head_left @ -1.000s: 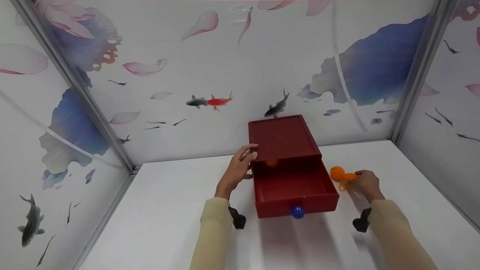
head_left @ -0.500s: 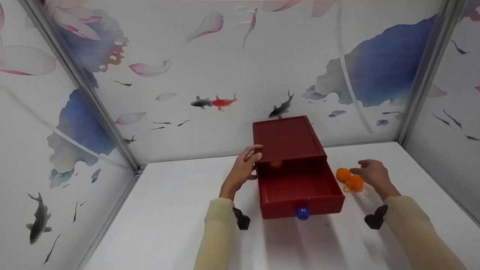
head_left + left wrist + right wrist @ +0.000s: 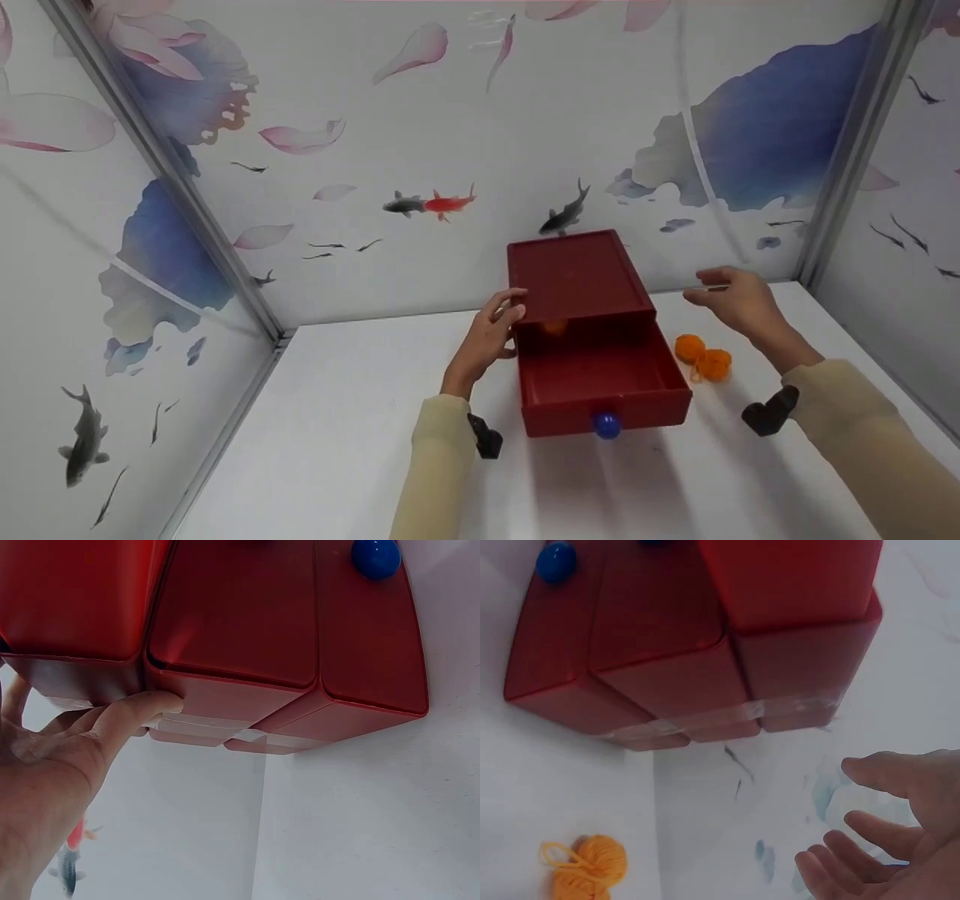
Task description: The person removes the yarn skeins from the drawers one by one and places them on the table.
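Against the left side of a red drawer unit (image 3: 574, 277), my left hand (image 3: 480, 345) rests its extended fingers near the upper front edge. The left wrist view has a finger (image 3: 154, 701) touching the side wall. The unit's top drawer (image 3: 606, 412), with a blue round knob (image 3: 607, 425), is pulled out. Deep inside it shows an orange thing (image 3: 555, 327), partly hidden in shadow. Two orange yarn balls (image 3: 712, 364) with a loose strand lie on the table right of the unit. My right hand (image 3: 739, 300) hovers above and behind them, fingers spread, holding nothing.
The unit has stacked drawers, with another blue knob (image 3: 376, 558) lower down and clear tape (image 3: 705, 718) along its side. A white table (image 3: 360, 420) lies below. White walls with printed fish and petals (image 3: 420, 135) enclose the back and sides.
The right hand has let go of an orange yarn ball, which now lies beside the other one, and has lifted up and away to the right. The left hand stays at the unit.
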Available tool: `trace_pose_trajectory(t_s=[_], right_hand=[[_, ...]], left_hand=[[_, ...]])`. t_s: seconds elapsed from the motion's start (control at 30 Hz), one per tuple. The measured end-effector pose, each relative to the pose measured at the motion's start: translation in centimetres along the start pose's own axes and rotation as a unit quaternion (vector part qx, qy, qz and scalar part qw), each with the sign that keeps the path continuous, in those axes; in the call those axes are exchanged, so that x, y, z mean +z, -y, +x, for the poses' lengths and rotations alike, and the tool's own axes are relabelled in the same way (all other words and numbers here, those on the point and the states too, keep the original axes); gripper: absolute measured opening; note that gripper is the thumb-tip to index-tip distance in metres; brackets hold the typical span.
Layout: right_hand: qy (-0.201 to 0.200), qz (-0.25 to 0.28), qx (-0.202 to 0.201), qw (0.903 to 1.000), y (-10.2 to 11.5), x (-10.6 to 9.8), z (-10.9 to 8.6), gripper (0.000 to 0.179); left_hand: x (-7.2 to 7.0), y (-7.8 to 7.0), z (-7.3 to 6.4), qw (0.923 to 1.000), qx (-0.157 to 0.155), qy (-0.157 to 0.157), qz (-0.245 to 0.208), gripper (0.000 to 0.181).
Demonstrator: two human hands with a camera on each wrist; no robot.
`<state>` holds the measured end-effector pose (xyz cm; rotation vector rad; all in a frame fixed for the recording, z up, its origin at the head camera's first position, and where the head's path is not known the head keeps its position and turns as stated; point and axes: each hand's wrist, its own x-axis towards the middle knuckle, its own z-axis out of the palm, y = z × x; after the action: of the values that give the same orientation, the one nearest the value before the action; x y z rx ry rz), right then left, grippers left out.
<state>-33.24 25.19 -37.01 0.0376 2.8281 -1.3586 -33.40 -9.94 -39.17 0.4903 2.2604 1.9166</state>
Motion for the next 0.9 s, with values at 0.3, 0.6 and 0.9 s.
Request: trace_pose_trajectory(t_s=[0.3, 0.6, 0.9], right_hand=[[0.029, -0.010, -0.099, 0.9946, 6.2, 1.1, -3.4, 0.048], [0.045, -0.060, -0.137, 0.9877, 9.8, 2.3, -5.5, 0.035], [0.147, -0.105, -0.159, 0.9706, 11.2, 4.1, -7.3, 0.023]], left_hand=[[0.1, 0.2, 0.2, 1.0000, -0.001, -0.002, 0.002, 0.039], [0.1, 1.7, 0.9, 0.9999, -0.003, -0.014, 0.008, 0.036], [0.0, 1.4, 0.8, 0.9999, 0.003, -0.011, 0.004, 0.037]])
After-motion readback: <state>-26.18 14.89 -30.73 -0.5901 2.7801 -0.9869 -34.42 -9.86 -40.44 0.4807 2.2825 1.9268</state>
